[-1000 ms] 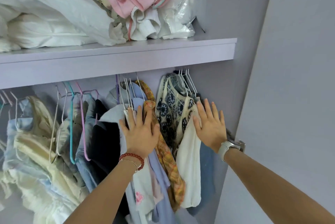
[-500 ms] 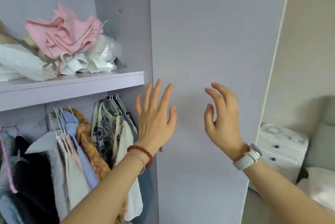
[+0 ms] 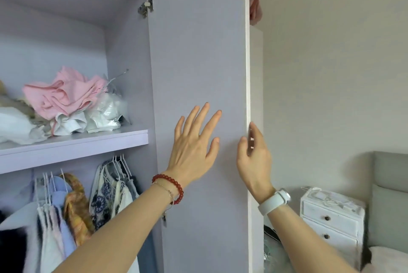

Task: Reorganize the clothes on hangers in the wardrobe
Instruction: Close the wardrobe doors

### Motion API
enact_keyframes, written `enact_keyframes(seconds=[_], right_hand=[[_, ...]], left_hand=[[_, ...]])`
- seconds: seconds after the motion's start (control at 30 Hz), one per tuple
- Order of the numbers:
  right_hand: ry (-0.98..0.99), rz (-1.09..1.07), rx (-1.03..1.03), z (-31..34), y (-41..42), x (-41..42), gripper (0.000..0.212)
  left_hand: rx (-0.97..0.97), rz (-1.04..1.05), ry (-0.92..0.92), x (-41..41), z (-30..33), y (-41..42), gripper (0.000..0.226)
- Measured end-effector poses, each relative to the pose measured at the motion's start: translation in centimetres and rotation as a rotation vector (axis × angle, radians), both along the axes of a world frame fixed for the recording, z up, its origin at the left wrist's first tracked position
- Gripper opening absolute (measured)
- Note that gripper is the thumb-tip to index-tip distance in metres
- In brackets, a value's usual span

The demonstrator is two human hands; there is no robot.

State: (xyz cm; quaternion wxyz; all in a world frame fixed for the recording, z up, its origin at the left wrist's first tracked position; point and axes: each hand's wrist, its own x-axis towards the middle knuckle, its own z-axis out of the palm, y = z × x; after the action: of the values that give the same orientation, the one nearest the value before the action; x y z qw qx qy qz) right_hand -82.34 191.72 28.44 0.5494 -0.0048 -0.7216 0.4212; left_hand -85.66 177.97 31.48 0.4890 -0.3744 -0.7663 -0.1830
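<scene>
Clothes on white wire hangers [image 3: 88,202] hang under the wardrobe shelf at the lower left: pale tops, an orange plaid piece, a blue-patterned cream top. The lilac wardrobe door [image 3: 198,52] stands open in the middle of the view. My left hand [image 3: 194,144], with a red bead bracelet, is held with fingers spread straight against the door's inner face. My right hand [image 3: 254,153], with a white watch, grips the door's outer edge, thumb on the inner side and fingers curled behind it.
The shelf [image 3: 72,142] carries a heap of pink and white folded cloth [image 3: 64,96] and plastic bags. A metal hinge [image 3: 146,5] sits high on the door. A small white drawer chest [image 3: 331,217] and a grey bed headboard [image 3: 388,195] stand at the right.
Both hands left the hanging clothes and moved right to the door. My view swung right and upward. The right hand went from open in the air to gripping the door edge.
</scene>
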Motion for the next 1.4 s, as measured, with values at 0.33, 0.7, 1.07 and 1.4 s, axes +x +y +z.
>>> enact_keyframes(seconds=[0.33,0.7,1.07,1.4], right_hand=[[0.344,0.621,0.253,0.3,-10.0,0.5,0.033],[0.029,0.467,0.922,0.9,-26.7,-7.9,0.064],[-0.22,0.339,1.114,1.8,-34.0,-15.1,0.067],[-0.32,0.341,1.134,2.7,-34.6,-15.9,0.055]], left_hand=[[-0.011,0.133,0.322,3.2,7.2,-10.2,0.05],[-0.232,0.901,0.285,1.6,7.2,-29.0,0.059],[-0.123,1.282,-0.122,-6.7,6.7,-35.0,0.07],[-0.127,1.277,-0.228,-7.9,7.4,-35.1,0.065]])
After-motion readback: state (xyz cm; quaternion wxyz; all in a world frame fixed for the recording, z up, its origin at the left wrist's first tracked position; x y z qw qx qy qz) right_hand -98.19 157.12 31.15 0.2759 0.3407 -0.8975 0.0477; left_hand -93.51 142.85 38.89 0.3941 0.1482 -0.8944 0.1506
